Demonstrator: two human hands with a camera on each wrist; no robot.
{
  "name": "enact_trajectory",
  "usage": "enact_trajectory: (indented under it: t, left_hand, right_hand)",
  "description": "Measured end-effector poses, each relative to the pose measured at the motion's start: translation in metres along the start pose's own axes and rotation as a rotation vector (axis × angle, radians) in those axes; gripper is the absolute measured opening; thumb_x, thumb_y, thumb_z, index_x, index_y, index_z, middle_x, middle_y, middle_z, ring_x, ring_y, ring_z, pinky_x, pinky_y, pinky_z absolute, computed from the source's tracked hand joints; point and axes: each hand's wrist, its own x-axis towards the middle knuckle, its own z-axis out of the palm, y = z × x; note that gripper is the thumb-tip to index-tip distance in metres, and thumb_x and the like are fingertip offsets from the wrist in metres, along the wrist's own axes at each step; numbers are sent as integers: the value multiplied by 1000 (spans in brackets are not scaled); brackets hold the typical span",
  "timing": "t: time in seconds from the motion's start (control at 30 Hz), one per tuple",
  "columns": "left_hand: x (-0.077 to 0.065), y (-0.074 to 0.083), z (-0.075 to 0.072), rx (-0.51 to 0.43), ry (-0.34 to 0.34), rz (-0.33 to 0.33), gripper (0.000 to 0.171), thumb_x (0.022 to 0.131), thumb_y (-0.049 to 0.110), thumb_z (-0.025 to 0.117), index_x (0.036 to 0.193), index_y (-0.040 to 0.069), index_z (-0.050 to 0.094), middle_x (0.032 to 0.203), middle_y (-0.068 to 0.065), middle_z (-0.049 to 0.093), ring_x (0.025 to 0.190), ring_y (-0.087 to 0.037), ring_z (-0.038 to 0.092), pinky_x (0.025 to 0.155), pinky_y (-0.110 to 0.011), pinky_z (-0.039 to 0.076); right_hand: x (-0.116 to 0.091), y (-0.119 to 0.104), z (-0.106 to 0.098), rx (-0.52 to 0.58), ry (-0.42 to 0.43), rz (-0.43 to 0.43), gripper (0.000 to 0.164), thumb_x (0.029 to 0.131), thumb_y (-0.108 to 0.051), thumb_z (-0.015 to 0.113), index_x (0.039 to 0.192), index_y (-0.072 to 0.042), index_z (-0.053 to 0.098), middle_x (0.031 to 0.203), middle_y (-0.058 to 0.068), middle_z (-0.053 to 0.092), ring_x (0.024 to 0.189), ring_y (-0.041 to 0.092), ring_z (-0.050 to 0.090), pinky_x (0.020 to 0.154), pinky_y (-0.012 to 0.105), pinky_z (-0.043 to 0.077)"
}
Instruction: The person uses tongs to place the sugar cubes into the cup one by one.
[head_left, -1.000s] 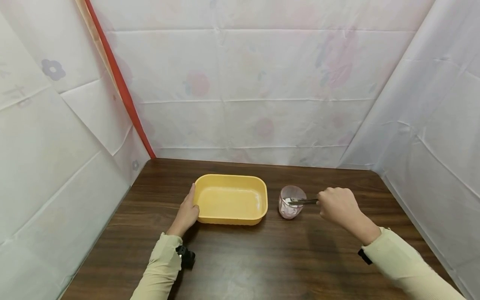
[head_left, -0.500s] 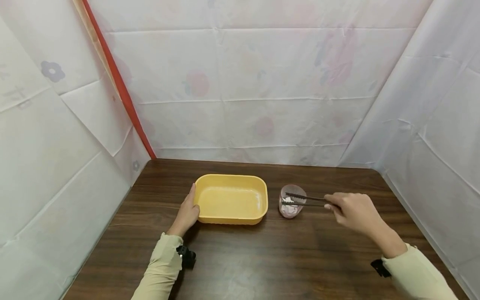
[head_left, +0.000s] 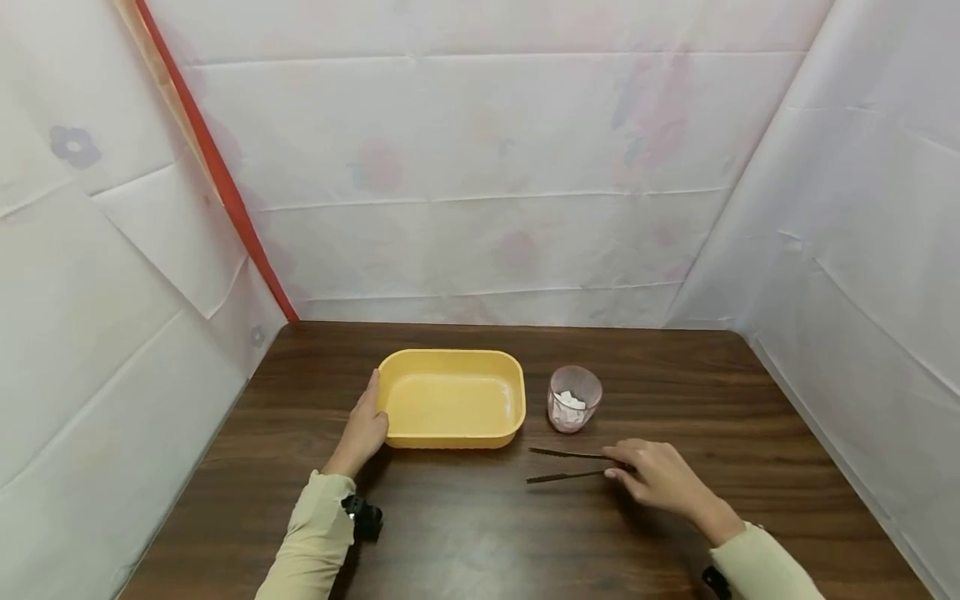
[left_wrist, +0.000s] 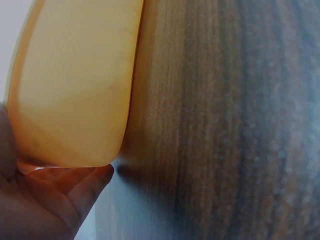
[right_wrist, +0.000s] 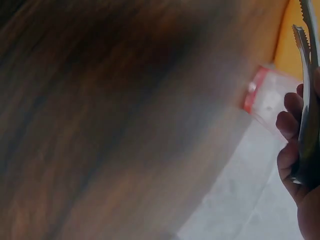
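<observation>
My left hand (head_left: 363,429) holds the left end of a yellow rectangular basin (head_left: 450,440), its thumb at the rim and its fingers along the outer wall. In the left wrist view the fingers lie against the basin's end (left_wrist: 75,100). My right hand (head_left: 656,477) grips a pair of metal tongs (head_left: 566,455) by the handle end. The tongs' arms are spread, point left and have nothing between their serrated tips. Behind them stands a clear pinkish cup (head_left: 576,379) with several white pieces (head_left: 570,402) inside. The right wrist view shows the tongs (right_wrist: 306,110) close up.
Everything rests on a dark wood-grain table (head_left: 465,517). White patterned sheeting (head_left: 480,167) hangs behind and at both sides, with a red strip (head_left: 217,167) at the back left corner. The cup stands a short way right of the basin.
My right hand has drawn the tongs out of the cup and brought them toward the front of the table, their arms now spread. The left hand stays at the basin.
</observation>
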Motion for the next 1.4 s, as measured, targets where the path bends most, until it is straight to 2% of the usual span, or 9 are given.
enact_trajectory:
  t: [0.13, 0.33, 0.57, 0.77, 0.97, 1.13, 1.27, 1.4]
  left_hand:
    - [-4, -2, -4, 5, 1, -19, 76, 87, -4, 30, 153, 10, -6, 158, -17, 2, 143, -36, 6, 112, -53, 12]
    - [-4, -1, -4, -7, 10, -15, 77, 87, -3, 31, 153, 12, -5, 158, -17, 3, 143, -35, 7, 112, -52, 13]
    - [-3, -1, -3, -10, 10, -14, 77, 87, -4, 31, 153, 11, -5, 158, -16, 3, 143, -34, 6, 112, -51, 12]
    - [-3, -2, -3, -8, 19, -9, 77, 87, -4, 32, 154, 10, -4, 158, -16, 3, 143, -34, 7, 112, -51, 12]
    - [-5, -3, 1, -2, 15, -9, 77, 87, -3, 32, 154, 11, -4, 158, -17, 3, 143, -34, 8, 112, -51, 13]
    - [-4, -4, -2, -6, 15, 3, 77, 87, -3, 33, 154, 11, -4, 158, -17, 3, 143, -35, 8, 112, -52, 13]
    - [0, -3, -7, 24, 0, 36, 75, 93, 5, 36, 154, 13, -6, 158, -17, 4, 142, -36, 10, 111, -53, 14]
    - [-1, 0, -12, 69, -11, 73, 72, 100, 23, 40, 154, 17, -9, 157, -21, 5, 141, -41, 11, 109, -59, 15]
  right_hand:
    - [4, 0, 14, 37, -46, 6, 26, 80, -18, 76, 102, -5, 73, 88, -1, 66, 71, 9, 58, 58, 28, 49]
    - [6, 4, 22, 80, -87, -7, 28, 81, -16, 75, 105, -2, 72, 93, 3, 66, 78, 14, 60, 66, 34, 52]
    - [7, 10, 28, 125, -80, -33, 25, 80, -15, 76, 102, -4, 71, 89, -3, 51, 69, 5, 46, 60, 26, 43]
    - [8, 11, 32, 81, -88, -26, 26, 79, -18, 77, 101, -6, 72, 89, -4, 51, 72, 7, 47, 63, 31, 43]
    - [6, 9, 35, 53, -127, -17, 25, 80, -20, 76, 101, -8, 72, 86, -5, 46, 70, 7, 42, 61, 29, 39]
    - [8, 8, 34, 51, -139, 4, 27, 80, -20, 77, 104, -9, 73, 86, -6, 47, 72, 6, 43, 63, 29, 39]
    - [12, 8, 31, 49, -170, 49, 36, 82, -25, 75, 113, -9, 71, 92, -5, 51, 77, 7, 45, 65, 31, 40]
    - [15, 9, 23, 10, -165, 98, 48, 82, -34, 73, 123, -10, 66, 98, -3, 56, 82, 10, 50, 67, 35, 42]
